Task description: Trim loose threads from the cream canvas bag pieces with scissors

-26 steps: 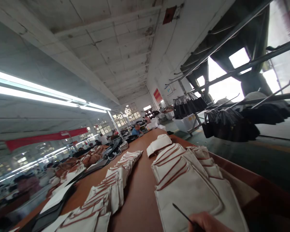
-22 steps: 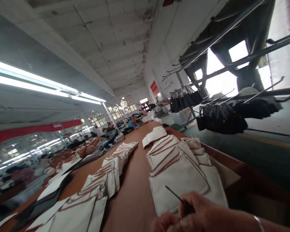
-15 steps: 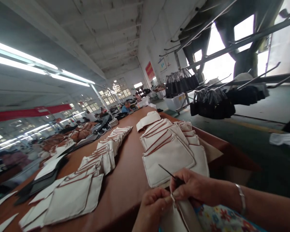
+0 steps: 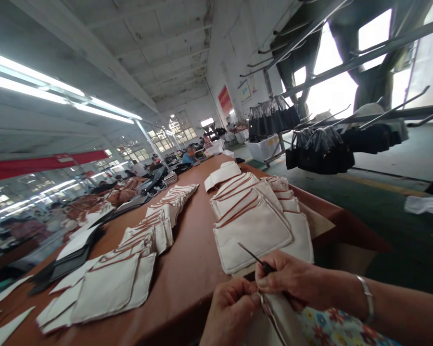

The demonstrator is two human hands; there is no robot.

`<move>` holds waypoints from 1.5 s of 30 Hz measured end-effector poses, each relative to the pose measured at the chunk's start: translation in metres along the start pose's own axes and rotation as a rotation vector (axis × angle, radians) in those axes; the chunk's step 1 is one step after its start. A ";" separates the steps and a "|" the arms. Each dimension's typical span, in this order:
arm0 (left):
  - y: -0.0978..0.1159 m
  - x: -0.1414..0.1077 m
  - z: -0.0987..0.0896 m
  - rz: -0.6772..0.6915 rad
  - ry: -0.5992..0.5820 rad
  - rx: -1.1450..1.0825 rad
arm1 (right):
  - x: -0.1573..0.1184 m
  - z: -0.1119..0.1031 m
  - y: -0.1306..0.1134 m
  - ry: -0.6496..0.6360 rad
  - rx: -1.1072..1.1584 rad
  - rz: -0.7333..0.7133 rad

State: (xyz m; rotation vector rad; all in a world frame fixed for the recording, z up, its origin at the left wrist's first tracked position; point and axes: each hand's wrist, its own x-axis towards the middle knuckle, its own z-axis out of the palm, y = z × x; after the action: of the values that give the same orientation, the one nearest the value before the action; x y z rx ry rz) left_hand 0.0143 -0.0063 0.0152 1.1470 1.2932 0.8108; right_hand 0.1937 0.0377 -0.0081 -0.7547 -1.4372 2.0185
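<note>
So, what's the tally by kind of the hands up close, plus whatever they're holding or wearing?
Hands: 2, the left hand and the right hand
Awl-like tool: 1
Cream brown-edged piece: 1
Silvery bracelet: 1
Total: 5

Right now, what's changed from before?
The right hand drew back from the flat cream panels toward the body; the left hand came into view, and both now pinch a cream piece. The thin dark pointed tool stayed in that right hand; the panels stayed put.
</note>
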 end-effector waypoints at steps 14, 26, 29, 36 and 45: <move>0.000 0.006 0.003 0.033 0.050 0.038 | 0.005 0.001 0.006 0.065 0.042 0.037; -0.001 0.006 0.001 0.000 0.044 0.187 | 0.005 0.002 0.005 0.100 -0.057 0.049; 0.002 0.004 0.000 0.004 0.046 0.316 | 0.002 0.001 -0.001 0.063 -0.191 -0.009; 0.014 -0.005 0.015 0.208 0.191 0.617 | 0.009 -0.005 0.005 0.123 -0.396 -0.159; 0.000 -0.006 0.010 0.177 0.179 0.386 | -0.008 -0.005 0.013 0.159 -0.350 -0.291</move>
State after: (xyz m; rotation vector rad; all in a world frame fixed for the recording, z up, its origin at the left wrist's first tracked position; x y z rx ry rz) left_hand 0.0233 -0.0138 0.0160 1.5397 1.5578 0.8287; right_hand 0.2011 0.0317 -0.0212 -0.7747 -1.7159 1.4764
